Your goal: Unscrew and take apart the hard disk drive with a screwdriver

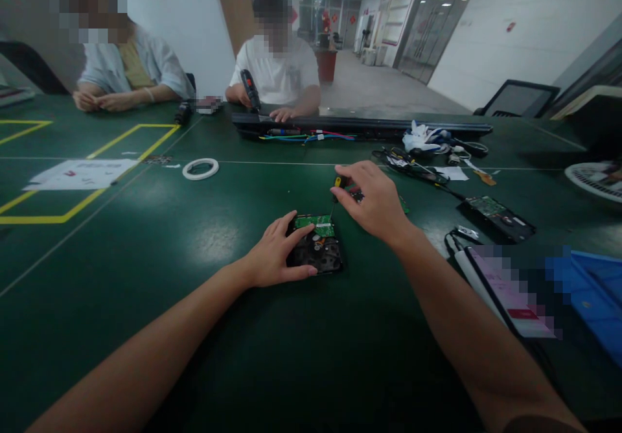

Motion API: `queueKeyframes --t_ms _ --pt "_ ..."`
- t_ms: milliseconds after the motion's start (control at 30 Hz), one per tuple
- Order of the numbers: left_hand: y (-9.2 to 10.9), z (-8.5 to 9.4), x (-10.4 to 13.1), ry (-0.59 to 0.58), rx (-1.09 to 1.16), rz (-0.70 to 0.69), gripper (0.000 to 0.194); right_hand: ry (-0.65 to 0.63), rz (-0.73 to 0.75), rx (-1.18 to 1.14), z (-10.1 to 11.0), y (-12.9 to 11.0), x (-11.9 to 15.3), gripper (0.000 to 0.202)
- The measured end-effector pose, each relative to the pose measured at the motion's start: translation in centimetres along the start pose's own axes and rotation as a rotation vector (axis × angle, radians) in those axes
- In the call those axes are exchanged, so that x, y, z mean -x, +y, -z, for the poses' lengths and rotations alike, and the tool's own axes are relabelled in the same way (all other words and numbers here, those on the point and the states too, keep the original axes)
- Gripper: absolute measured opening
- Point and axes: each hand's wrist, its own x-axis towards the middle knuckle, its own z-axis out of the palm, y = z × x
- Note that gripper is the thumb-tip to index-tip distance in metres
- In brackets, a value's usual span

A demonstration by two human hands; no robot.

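A black hard drive (328,257) lies on the green table with its green circuit board (326,220) facing up. My left hand (276,248) holds it down from the left, the thumb near its close edge and the other fingers spread over its board and far left side. Between the fingertips of my right hand (372,196) is a small screwdriver (337,187) with a yellow and black handle. It stands nearly upright, its thin shaft reaching the board's right edge. Partly behind my right hand, another green board piece (404,205) shows.
Another hard drive (500,218), a tablet-like screen (510,293) and a blue tray (597,297) are on the right. Cables and a white glove (422,138) lie beyond. A tape roll (201,169) sits left. Across the table, a person holds a power screwdriver (251,89) over a long black panel (369,126); another sits nearby.
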Motion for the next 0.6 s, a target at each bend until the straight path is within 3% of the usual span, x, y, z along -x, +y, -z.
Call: queueKeyframes --t_ms 367,600 --pt "0.14 -0.01 0.00 -0.008 -0.043 0.006 0.095 0.003 -0.026 0.014 0.05 0.46 -0.08 0.023" --pt "0.12 0.10 -0.01 -0.031 -0.039 0.020 0.097 0.008 0.029 0.074 0.03 0.35 -0.09 0.031"
